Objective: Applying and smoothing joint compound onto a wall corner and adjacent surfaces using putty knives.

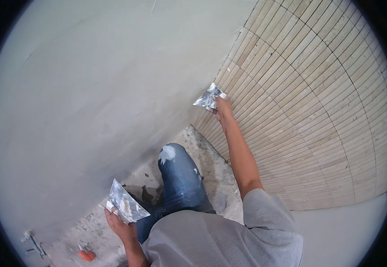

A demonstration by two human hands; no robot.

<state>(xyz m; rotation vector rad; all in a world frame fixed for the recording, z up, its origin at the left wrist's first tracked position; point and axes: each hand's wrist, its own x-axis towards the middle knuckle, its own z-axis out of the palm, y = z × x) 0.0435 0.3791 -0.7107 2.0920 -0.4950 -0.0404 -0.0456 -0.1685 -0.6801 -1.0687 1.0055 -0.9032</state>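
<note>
- The right grip (222, 107) is clamped on a scraper (208, 98), thumb and fingers closed about its near edge; the blade points up and to the left of the hand.
- That scraper — metal, smeared with white paste — sits at the seam where two walls meet; whether its edge touches either surface I cannot tell.
- The left grip (121, 229) is clamped on a second blade (129, 206), wider and roughly triangular as seen here, tilted, jutting up and to the right of the fingers, with white paste across its face.
- To the left of the right grip spreads the plain wall (91, 71), smooth and pale grey, with a few faint scratches.
- To the right of the same grip stands the tiled wall (304, 98), beige, in narrow strips with dark lines between them.
- Below the right grip, and well apart from it, is a bent knee in blue jeans (180, 182), a white smear (168, 153) on top of it.
- The floor (224, 196) shows around the knee and beside the left grip, rough, grey and stained.
- Below and left of the left grip, near it, lies an orange thing (86, 255) — too small to name.
- Farther left of that grip is a bluish, thin-handled tool (35, 244), blurred near the rim.
- Between the two forearms is a grey shirt (207, 240).
</note>
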